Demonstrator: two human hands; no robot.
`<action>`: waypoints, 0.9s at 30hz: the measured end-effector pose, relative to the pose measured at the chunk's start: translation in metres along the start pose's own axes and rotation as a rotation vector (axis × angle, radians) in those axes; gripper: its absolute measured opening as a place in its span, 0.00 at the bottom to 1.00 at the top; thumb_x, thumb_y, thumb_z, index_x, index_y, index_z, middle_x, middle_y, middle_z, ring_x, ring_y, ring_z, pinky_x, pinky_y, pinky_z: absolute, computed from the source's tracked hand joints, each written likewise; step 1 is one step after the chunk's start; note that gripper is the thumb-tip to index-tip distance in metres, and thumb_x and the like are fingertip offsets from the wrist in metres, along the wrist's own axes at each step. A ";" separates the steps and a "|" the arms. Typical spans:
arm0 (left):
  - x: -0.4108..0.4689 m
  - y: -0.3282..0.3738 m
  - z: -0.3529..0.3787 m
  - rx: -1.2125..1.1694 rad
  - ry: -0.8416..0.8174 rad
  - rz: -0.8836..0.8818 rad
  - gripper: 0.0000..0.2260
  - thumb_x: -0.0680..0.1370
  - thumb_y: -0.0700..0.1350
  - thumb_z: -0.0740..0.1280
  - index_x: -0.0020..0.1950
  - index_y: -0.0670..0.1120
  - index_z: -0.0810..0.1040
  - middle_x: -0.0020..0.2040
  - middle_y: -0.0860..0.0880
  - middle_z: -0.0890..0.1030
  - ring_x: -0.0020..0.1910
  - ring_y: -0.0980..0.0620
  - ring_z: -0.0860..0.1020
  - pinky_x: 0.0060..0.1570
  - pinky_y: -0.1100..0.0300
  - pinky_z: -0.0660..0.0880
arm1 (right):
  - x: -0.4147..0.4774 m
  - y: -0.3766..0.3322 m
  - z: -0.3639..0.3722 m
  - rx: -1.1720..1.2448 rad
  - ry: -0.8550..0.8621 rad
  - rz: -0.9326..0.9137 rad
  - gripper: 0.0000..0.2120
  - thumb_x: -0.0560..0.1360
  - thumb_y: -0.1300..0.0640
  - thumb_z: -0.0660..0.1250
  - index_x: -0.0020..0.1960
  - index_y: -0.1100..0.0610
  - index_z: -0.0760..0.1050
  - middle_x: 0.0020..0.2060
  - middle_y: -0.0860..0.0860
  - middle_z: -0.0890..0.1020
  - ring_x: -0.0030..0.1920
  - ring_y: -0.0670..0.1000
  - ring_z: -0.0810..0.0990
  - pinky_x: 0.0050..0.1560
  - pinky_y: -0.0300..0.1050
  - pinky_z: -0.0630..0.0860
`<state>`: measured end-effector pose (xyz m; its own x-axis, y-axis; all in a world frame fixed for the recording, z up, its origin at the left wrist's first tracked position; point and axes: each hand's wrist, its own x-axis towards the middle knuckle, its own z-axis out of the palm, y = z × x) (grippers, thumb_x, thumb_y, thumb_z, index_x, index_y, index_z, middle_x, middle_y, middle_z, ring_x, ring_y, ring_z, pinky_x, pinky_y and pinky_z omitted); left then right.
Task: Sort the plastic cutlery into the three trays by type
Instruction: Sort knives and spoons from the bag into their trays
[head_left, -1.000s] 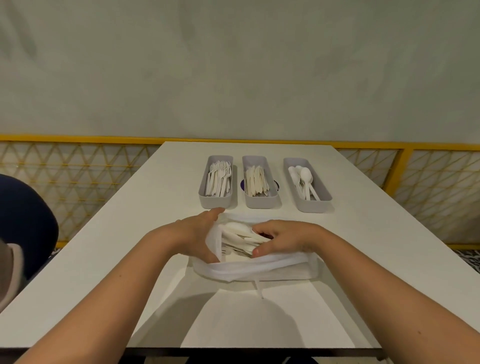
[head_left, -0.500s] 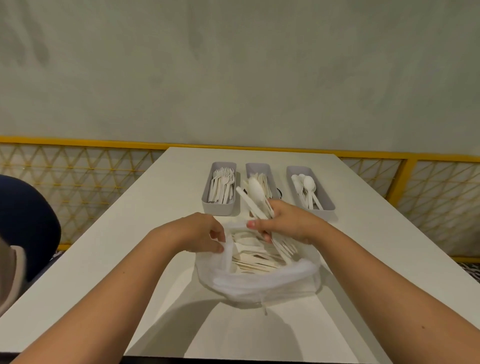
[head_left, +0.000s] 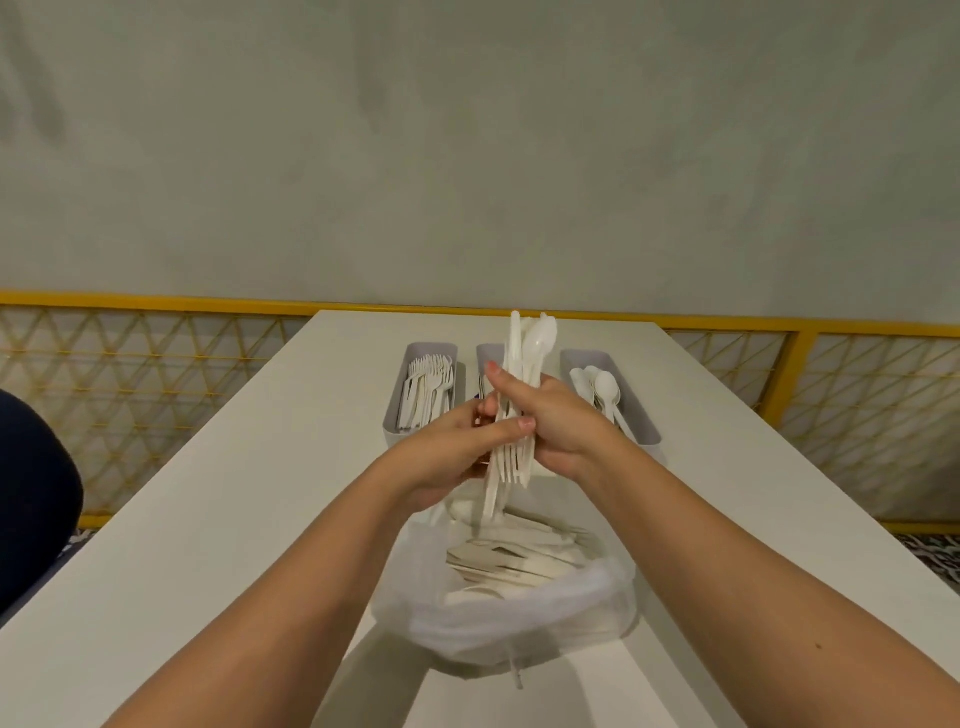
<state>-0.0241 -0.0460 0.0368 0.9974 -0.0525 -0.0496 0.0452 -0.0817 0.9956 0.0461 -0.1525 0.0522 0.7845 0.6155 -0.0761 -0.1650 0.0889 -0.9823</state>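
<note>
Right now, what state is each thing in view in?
Left hand, fingers grip the cutlery bundle.
Right hand, grips the same bundle.
Cutlery bundle, roughly upright, held above the plastic bag.
Plastic bag, open, more cutlery inside.
Left tray, holds forks.
Middle tray, mostly hidden by hands.
Right tray, holds spoons.

The bundle of white plastic cutlery (head_left: 524, 358) looks smooth with a faint sheen. The thin translucent white plastic bag (head_left: 519, 631) is crinkled and slightly glossy. The three long grey plastic trays (head_left: 393, 410) are matt, the white tabletop (head_left: 234, 493) smooth and matt
</note>
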 end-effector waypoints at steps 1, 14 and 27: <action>0.003 0.000 0.001 -0.048 -0.012 0.016 0.18 0.78 0.46 0.64 0.68 0.49 0.67 0.60 0.45 0.80 0.60 0.50 0.78 0.59 0.58 0.75 | 0.002 -0.002 0.000 -0.080 0.040 -0.022 0.11 0.75 0.51 0.68 0.43 0.59 0.76 0.30 0.51 0.78 0.37 0.52 0.80 0.49 0.53 0.79; 0.049 0.007 -0.001 -0.204 0.109 0.066 0.17 0.82 0.43 0.56 0.71 0.48 0.67 0.61 0.43 0.79 0.60 0.47 0.78 0.60 0.51 0.75 | 0.038 -0.012 -0.005 -0.097 0.171 0.130 0.23 0.77 0.43 0.61 0.63 0.58 0.74 0.56 0.56 0.81 0.57 0.55 0.80 0.63 0.52 0.74; 0.067 0.006 -0.003 -0.223 0.196 0.113 0.17 0.79 0.38 0.57 0.68 0.48 0.69 0.43 0.43 0.81 0.40 0.48 0.81 0.39 0.56 0.78 | 0.046 -0.011 -0.006 -0.314 0.217 0.001 0.18 0.79 0.42 0.56 0.60 0.53 0.74 0.46 0.54 0.83 0.47 0.55 0.82 0.51 0.51 0.80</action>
<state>0.0435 -0.0467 0.0395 0.9877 0.1455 0.0571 -0.0771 0.1355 0.9878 0.0876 -0.1297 0.0584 0.8981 0.4326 -0.0787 -0.0013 -0.1763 -0.9843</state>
